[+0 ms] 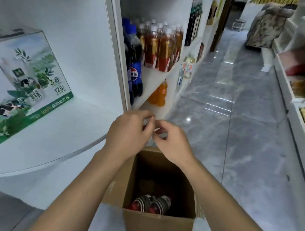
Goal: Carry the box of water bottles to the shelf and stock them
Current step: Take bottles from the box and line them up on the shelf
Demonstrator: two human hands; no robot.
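An open brown cardboard box (160, 223) stands on the floor below me, with two bottles (150, 203) lying at its bottom, red caps toward me. My left hand (128, 131) and my right hand (171, 142) meet above the box in front of the white shelf (62, 128). Their fingertips pinch something small and pale between them; I cannot tell what it is. The shelf's lower board beside my left hand is bare white.
A green and white milk carton box (24, 84) sits on the shelf at left. Cola bottles (135, 65), amber drink bottles (162, 47) and an orange bottle (160, 94) fill the shelves ahead. A grey tiled aisle (236, 119) runs forward, with more racks (294, 87) at right.
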